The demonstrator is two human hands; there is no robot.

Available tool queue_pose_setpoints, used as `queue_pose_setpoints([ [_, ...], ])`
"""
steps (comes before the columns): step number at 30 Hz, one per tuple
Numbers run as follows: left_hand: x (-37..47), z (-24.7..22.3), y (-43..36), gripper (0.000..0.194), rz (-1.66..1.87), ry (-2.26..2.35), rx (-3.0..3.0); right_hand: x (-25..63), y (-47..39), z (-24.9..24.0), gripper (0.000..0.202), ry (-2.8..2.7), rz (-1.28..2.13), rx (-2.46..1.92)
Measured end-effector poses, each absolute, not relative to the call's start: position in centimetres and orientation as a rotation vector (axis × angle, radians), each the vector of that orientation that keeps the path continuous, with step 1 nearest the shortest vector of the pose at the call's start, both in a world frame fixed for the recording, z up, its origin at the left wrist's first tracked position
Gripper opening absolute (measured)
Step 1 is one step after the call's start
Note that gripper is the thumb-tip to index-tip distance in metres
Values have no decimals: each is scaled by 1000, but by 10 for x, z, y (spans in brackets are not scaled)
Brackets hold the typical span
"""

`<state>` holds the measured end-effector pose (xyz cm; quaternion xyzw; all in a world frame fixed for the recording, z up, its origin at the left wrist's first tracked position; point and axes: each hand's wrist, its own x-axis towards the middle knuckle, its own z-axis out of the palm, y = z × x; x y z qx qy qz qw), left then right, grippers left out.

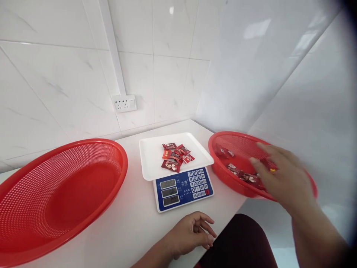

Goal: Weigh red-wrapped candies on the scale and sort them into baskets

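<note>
- Reference: clock face centred on the scale, 12 o'clock toward the socket wall.
- Centre: digital price scale on the table; its white tray carries a small heap of red-wrapped snack packets, some overlapping. Display windows show figures, too faint to read with confidence.
- 3 o'clock: right red mesh basket, holding loose wrapped packets along its bottom; exact count hidden by the hand.
- 9 o'clock: left red mesh basket, larger in view; bottom and perforated wall visible.
- Right hand, 3 o'clock: over the right basket's near side, thumb and fingers parted, motion-blurred; nothing seen pinched between the tips.
- Left hand, 6 o'clock: by the table's near edge, loosely curled, fingers spaced, no item visible. Hands well apart.
- Progress (judgement): part-way. Done: one heap sits on the tray. Left: several packets remain off it, in the right basket. Whether the heap is complete cannot be told.
</note>
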<state>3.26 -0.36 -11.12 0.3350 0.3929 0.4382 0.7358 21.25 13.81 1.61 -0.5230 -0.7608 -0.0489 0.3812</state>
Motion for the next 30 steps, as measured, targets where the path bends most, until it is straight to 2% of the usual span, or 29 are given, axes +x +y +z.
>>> queue_pose_setpoints([
  [4,33,-115,-2,41,992,830,722,162,137,-9,46,-2318,258,-977],
  [10,35,-122,-1,44,1002,831,722,85,149,-33,59,-2694,600,-827],
  [15,35,-123,-1,42,992,835,731,53,159,-30,61,-2828,521,-884],
  [20,35,-122,-2,38,1002,832,723,44,166,-31,44,-2756,407,-850],
  [30,35,-123,-1,38,991,844,719,45,176,-30,20,-2682,417,-863],
])
